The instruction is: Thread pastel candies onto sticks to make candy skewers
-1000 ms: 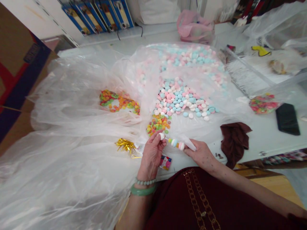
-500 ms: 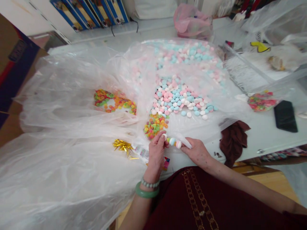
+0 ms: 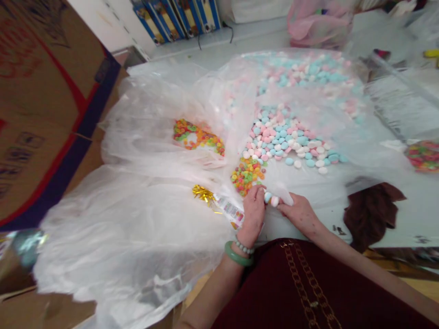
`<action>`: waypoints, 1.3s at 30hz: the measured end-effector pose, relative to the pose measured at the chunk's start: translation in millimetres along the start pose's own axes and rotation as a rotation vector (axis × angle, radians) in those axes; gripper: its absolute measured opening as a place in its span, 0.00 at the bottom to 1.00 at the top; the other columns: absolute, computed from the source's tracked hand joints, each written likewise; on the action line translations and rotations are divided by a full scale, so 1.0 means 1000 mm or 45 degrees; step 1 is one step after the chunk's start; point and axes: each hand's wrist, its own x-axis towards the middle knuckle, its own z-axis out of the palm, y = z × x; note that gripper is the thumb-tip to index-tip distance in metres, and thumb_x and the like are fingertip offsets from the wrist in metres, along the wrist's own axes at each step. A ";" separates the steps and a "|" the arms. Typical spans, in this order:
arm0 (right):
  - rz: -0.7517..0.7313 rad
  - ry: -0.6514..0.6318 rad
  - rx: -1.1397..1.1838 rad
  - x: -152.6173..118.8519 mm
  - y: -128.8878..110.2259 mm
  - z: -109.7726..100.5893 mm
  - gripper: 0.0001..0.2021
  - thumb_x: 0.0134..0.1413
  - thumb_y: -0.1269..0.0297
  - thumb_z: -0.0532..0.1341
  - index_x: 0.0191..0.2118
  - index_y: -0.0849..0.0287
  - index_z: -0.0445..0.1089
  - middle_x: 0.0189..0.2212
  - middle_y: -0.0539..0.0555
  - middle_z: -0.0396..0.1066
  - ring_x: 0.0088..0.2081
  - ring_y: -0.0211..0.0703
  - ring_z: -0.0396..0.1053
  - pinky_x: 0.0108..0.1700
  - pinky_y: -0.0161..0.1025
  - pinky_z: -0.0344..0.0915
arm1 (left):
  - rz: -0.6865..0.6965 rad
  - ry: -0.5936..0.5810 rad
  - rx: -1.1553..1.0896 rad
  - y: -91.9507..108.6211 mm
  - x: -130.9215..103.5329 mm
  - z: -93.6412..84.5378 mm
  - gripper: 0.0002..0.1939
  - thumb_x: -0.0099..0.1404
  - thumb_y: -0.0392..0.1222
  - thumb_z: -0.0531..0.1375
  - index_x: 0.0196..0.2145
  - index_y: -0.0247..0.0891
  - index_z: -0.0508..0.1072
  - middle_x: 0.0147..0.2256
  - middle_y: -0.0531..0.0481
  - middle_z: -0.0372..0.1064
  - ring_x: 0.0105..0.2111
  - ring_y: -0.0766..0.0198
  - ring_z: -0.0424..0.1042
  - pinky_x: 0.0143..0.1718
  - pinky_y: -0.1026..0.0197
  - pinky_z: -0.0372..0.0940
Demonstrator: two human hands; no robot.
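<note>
My left hand point(image 3: 254, 209), with a green bangle and a beaded bracelet at the wrist, pinches the left end of a short row of candies point(image 3: 272, 199) in white, blue and pink. At the other end my right hand point(image 3: 302, 214) is closed around the row, with a whitish translucent strip point(image 3: 284, 193) by its thumb. What threads or wraps the candies is hidden. Small ring-shaped candies point(image 3: 248, 173) in orange, green and yellow lie just beyond my left fingers. Behind them spread round pastel candies point(image 3: 283, 137), partly under clear plastic.
Clear plastic sheeting point(image 3: 147, 201) covers the left side, with more ring candies point(image 3: 199, 138) inside. A printed packet point(image 3: 229, 209) and gold tinsel point(image 3: 204, 193) lie left of my hands. A brown cloth point(image 3: 372, 212) is at right; a cardboard box point(image 3: 44, 91) stands at far left.
The view has swung left, so the table things sit farther right and more of the cardboard box shows. Both hands keep hold of the candy row; fewer candies show between them.
</note>
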 end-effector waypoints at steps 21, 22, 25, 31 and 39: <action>0.078 -0.479 0.275 -0.042 -0.050 0.048 0.06 0.37 0.62 0.58 0.21 0.57 0.60 0.11 0.43 0.55 0.14 0.32 0.50 0.18 0.33 0.45 | -0.430 0.682 0.959 -0.064 -0.101 -0.202 0.20 0.55 0.47 0.62 0.44 0.33 0.73 0.28 0.40 0.68 0.31 0.47 0.70 0.37 0.49 0.63; 0.055 -0.531 0.275 -0.042 -0.057 0.054 0.06 0.37 0.63 0.58 0.21 0.58 0.60 0.11 0.43 0.55 0.14 0.32 0.50 0.18 0.33 0.45 | -0.463 0.628 0.982 -0.071 -0.106 -0.203 0.19 0.56 0.46 0.61 0.44 0.35 0.73 0.29 0.40 0.68 0.30 0.49 0.70 0.36 0.50 0.63; -0.013 -0.632 0.308 -0.038 -0.080 0.075 0.07 0.38 0.63 0.58 0.19 0.58 0.60 0.10 0.44 0.55 0.14 0.31 0.49 0.18 0.33 0.46 | -0.444 0.511 0.941 -0.073 -0.117 -0.203 0.18 0.61 0.44 0.56 0.48 0.36 0.71 0.40 0.38 0.71 0.32 0.53 0.71 0.37 0.53 0.63; 0.028 -0.666 0.363 -0.032 -0.107 0.123 0.06 0.36 0.66 0.59 0.21 0.58 0.59 0.10 0.43 0.56 0.12 0.30 0.50 0.16 0.32 0.48 | -0.214 0.976 0.967 -0.045 -0.148 -0.210 0.15 0.64 0.49 0.52 0.39 0.41 0.75 0.38 0.42 0.72 0.35 0.54 0.71 0.39 0.55 0.62; 0.241 -1.027 0.303 -0.035 -0.082 0.160 0.05 0.33 0.68 0.58 0.20 0.58 0.59 0.09 0.42 0.55 0.12 0.30 0.49 0.14 0.30 0.44 | -0.987 1.021 0.850 -0.074 -0.171 -0.264 0.26 0.54 0.66 0.56 0.24 0.38 0.73 0.18 0.43 0.62 0.29 0.41 0.69 0.36 0.37 0.60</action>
